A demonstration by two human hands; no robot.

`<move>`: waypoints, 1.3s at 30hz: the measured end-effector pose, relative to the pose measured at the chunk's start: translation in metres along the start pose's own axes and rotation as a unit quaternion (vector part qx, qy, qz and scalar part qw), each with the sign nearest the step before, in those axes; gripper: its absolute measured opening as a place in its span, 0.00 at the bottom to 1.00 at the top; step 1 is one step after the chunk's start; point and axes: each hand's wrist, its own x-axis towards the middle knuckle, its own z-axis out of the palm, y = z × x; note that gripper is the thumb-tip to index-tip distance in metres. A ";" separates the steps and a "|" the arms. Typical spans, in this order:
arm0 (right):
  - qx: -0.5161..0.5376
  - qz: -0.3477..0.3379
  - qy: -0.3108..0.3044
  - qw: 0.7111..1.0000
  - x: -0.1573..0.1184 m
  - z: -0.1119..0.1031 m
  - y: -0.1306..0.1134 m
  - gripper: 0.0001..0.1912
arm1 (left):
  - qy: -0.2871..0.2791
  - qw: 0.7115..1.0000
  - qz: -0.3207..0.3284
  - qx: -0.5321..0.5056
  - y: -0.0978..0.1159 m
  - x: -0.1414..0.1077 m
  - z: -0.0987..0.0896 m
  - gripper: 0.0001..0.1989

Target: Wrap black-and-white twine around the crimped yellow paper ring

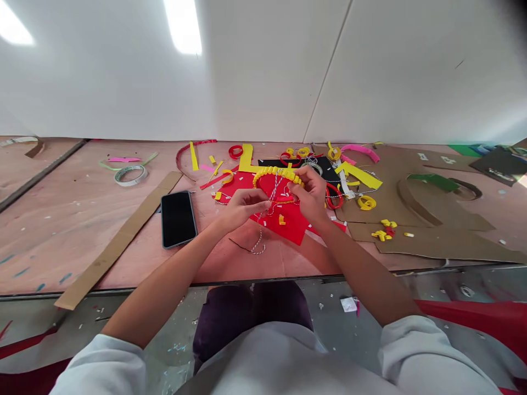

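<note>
A curved band of yellow pieces (272, 171) is held up over red sheets (290, 227) near the middle of the table. My right hand (309, 192) pinches the band's right end. My left hand (247, 207), fingers closed, grips the red-and-white string (275, 189) at the band's lower left. More of the string hangs down and curls on the table below my left hand. A small yellow piece (282, 220) lies on the red sheet between my hands.
A phone (178, 219) and a long cardboard strip (123, 236) lie left of my arm, with a tape roll (130, 175) behind. Yellow strips (362, 175), yellow coils (366, 203) and cardboard sheets (432, 241) are at right. A white wall stands behind the table.
</note>
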 end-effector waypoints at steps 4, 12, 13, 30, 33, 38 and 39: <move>-0.009 -0.004 0.018 1.000 0.003 -0.002 0.000 0.12 | 0.027 0.998 -0.010 -0.048 0.004 -0.001 -0.006 0.11; -0.030 -0.018 0.023 0.999 0.005 -0.004 0.001 0.10 | 0.125 0.986 -0.010 0.110 0.010 0.000 -0.015 0.17; -0.029 -0.019 0.025 0.999 0.005 -0.005 0.002 0.09 | 0.120 0.985 -0.008 0.123 0.010 0.000 -0.016 0.18; -0.008 -0.084 0.123 0.989 0.017 -0.020 0.026 0.11 | 0.195 0.979 0.021 -0.044 0.010 0.004 -0.038 0.15; -0.003 -0.088 0.145 0.985 0.019 -0.021 0.026 0.11 | 0.219 0.972 0.077 -0.044 0.022 0.001 -0.046 0.16; -0.007 -0.075 0.149 0.986 0.017 -0.019 0.017 0.11 | 0.193 0.966 0.173 -0.021 0.045 -0.010 -0.056 0.14; -0.007 -0.073 0.152 0.986 0.017 -0.019 0.016 0.11 | 0.185 0.968 0.171 -0.015 0.047 -0.012 -0.057 0.14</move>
